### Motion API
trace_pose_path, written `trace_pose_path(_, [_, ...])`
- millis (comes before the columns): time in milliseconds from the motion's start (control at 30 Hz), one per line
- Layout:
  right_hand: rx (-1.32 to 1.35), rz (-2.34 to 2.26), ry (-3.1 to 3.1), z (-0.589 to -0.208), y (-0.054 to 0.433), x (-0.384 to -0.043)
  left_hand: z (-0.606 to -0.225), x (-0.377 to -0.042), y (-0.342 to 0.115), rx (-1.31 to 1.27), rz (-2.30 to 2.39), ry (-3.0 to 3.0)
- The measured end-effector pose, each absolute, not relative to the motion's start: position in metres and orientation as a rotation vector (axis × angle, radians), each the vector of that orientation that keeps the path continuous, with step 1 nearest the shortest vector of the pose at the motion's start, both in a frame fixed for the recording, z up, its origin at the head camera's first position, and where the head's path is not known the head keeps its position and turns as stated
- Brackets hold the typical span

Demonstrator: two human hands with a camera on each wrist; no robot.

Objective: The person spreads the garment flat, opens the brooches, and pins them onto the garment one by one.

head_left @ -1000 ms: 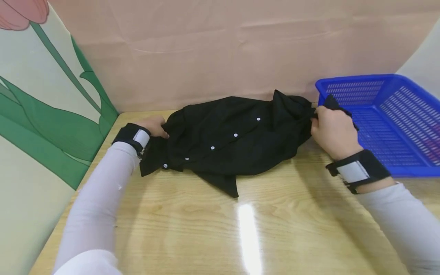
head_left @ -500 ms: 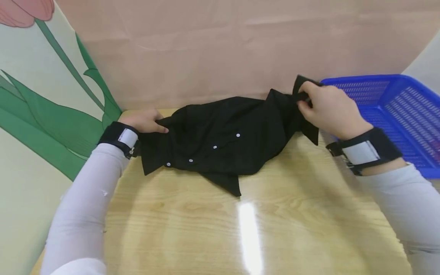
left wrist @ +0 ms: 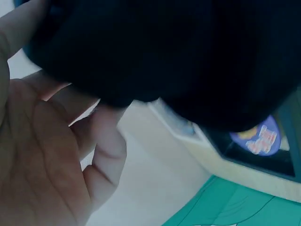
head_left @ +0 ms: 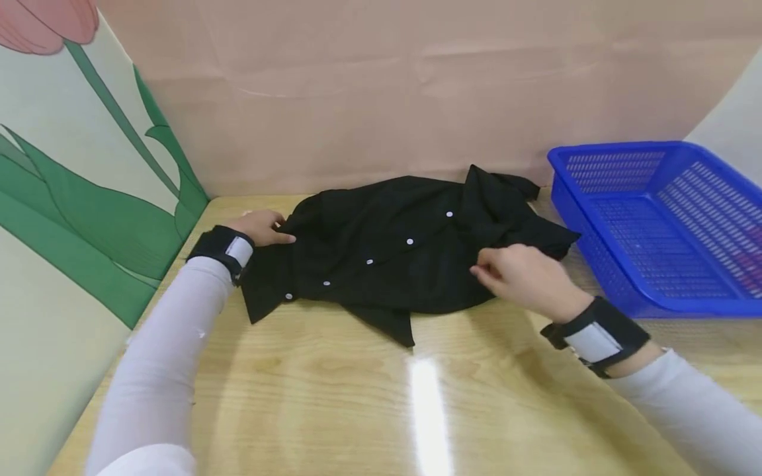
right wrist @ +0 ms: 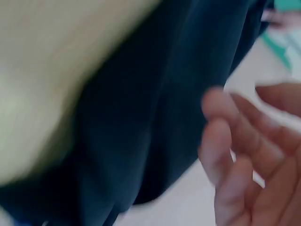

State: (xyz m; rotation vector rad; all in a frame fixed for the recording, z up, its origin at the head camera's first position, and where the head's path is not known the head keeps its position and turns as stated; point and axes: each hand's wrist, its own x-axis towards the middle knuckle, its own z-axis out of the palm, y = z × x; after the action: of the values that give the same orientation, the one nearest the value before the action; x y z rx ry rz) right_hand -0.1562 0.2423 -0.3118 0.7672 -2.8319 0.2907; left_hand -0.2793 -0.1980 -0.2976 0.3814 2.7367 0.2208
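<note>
Black shirt (head_left: 357, 231), purple sticker (left wrist: 257, 133), lettering (left wrist: 264, 142) blurred

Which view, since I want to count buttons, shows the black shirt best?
The head view: nearly the whole shirt shows, with white buttons in a row. The left wrist view has only a dark, blurred part by the left hand; the right wrist view, dark folds beside the right hand. Neither shows a clear button.

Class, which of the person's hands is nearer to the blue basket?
Right. The right hand is over the black shirt, just left of the blue basket; the left hand is at the shirt's opposite end, farther away.
</note>
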Motion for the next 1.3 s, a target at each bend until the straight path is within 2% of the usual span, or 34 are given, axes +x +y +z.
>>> trace_pose_path(167, [1.031,0.215,-2.894,-0.330,0.199,-0.145,-0.305,-0.283,-0.194,0.414,0.209,2.669])
trace_pose_path(433, [1.111,0.125,-2.942,-0.359,0.168,-0.149,-0.309,-0.263,-0.188,0.414,0.393,2.442])
trace_pose_path(667, [1.078,0.202,-2.919,-0.330,0.185,-0.144,-0.290,-0.243,-0.184,0.571,0.441,2.381])
trace_pose_path(833, [1.095,0.252,-2.914,-0.307,0.214,-0.128,-0.280,-0.224,-0.178,0.625,0.347,2.232])
trace_pose_path(933, [0.998,0.248,-2.970,-0.299,0.237,-0.118,-0.283,-0.216,-0.172,0.643,0.436,2.159])
trace_pose_path(1133, [0.660,0.120,-3.134,-0.308,0.267,-0.097,-0.312,-0.201,-0.161,0.795,0.482,2.450])
trace_pose_path(1300, [0.647,-0.044,-3.140,-0.329,0.257,-0.072,-0.332,-0.187,-0.150,0.975,0.228,2.670])
